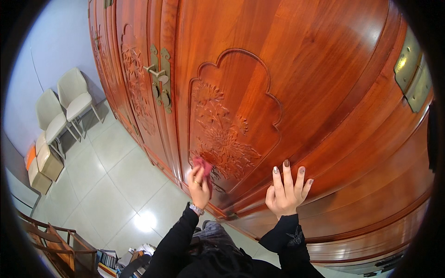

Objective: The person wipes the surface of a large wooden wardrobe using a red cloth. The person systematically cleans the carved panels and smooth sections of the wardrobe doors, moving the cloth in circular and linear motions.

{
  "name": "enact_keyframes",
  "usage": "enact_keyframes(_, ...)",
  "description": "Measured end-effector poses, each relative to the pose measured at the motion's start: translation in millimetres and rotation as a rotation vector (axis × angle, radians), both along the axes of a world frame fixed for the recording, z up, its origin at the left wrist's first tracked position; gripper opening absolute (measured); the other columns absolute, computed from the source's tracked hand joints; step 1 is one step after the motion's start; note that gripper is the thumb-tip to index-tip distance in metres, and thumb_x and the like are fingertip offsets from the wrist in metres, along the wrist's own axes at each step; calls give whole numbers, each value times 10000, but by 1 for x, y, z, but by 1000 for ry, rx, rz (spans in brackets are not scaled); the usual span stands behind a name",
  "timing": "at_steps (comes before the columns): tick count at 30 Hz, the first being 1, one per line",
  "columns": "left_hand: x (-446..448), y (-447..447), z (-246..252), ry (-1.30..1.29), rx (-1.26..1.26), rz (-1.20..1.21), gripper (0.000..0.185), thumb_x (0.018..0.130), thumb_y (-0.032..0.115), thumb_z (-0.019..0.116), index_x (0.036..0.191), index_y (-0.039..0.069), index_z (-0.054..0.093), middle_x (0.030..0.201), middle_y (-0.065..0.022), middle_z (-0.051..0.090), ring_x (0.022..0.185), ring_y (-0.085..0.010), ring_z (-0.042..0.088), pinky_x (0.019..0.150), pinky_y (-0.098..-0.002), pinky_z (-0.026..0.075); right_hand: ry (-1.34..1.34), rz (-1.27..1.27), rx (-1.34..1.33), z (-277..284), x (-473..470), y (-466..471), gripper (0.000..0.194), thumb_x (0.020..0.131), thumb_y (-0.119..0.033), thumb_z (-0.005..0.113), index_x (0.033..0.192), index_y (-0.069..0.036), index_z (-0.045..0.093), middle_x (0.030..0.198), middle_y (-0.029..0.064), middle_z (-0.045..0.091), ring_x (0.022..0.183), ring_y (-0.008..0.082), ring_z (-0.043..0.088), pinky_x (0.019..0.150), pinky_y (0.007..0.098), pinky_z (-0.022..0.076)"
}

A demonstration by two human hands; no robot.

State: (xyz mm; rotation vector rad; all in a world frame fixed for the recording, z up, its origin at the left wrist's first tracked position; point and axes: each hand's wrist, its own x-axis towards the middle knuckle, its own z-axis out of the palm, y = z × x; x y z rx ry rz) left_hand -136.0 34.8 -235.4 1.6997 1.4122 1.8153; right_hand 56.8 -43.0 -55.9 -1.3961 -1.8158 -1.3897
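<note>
A large wooden wardrobe (299,69) with reddish, glossy doors fills the view before me. My left hand (200,187) grips a pinkish-red cloth (203,166) against the lower left of a carved flower panel (226,139). Part of the cloth is hidden behind my fingers. To the right, my right hand (286,194) holds nothing. Its fingers are spread and point up along the door, right of the carving; whether they touch the wood I cannot tell. Brass door handles (161,76) on their plates sit up and left of the carving.
A brass hinge (412,73) is at the far right. Two pale chairs (73,92) and beige stools (48,161) stand by the wall on the left. Behind lie a wooden chair (61,246) and a pile of books and papers (130,260) on the tiled floor (104,198).
</note>
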Motion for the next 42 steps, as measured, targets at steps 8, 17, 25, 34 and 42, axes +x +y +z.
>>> enact_keyframes(8, 23, 28, 85, -32, 150, 113, 405, 744, -76, 554, 1140, 7, 562, 1184, -157, 514, 1064, -323, 492, 925, -379, 390, 31, 23, 14, -1, -3, 2, 365, 746, -133, 527, 1080, -168, 669, 1203, 71, 602, 1277, 327, 395, 1115, 486, 74)
enact_keyframes(17, 13, -22, -17, 324, 136, -243, 538, 629, -91, 586, 1142, 71, 591, 1130, -110, 554, 951, -314, 511, 843, -387, 444, 57, 15, 33, -5, -5, 4, 384, 735, -128, 522, 1084, -182, 672, 1211, 77, 597, 1280, 338, 391, 1113, 496, 62)
enact_keyframes(25, 7, 1, 82, 73, 287, -17, 468, 703, -121, 549, 1142, 36, 573, 1129, -145, 541, 1015, -323, 505, 873, -384, 408, 52, -2, 19, -6, -5, 4, 376, 750, -152, 513, 1091, -175, 671, 1222, 72, 590, 1292, 323, 379, 1113, 497, 62)
enact_keyframes(34, 29, 14, 41, 311, 407, 10, 409, 644, -107, 600, 1033, 16, 625, 1092, -148, 562, 930, -342, 525, 793, -396, 457, 39, -40, 10, -6, -6, 1, 398, 761, -173, 505, 1133, -196, 646, 1235, 50, 583, 1303, 298, 370, 1111, 496, 54)
enact_keyframes(42, 27, 2, 56, 211, 321, -58, 452, 675, -130, 584, 1103, 15, 594, 1108, -154, 549, 974, -331, 513, 828, -389, 432, 59, -46, -10, -7, -7, 3, 383, 780, -214, 507, 1137, -208, 644, 1255, 26, 571, 1304, 274, 373, 1105, 487, 52)
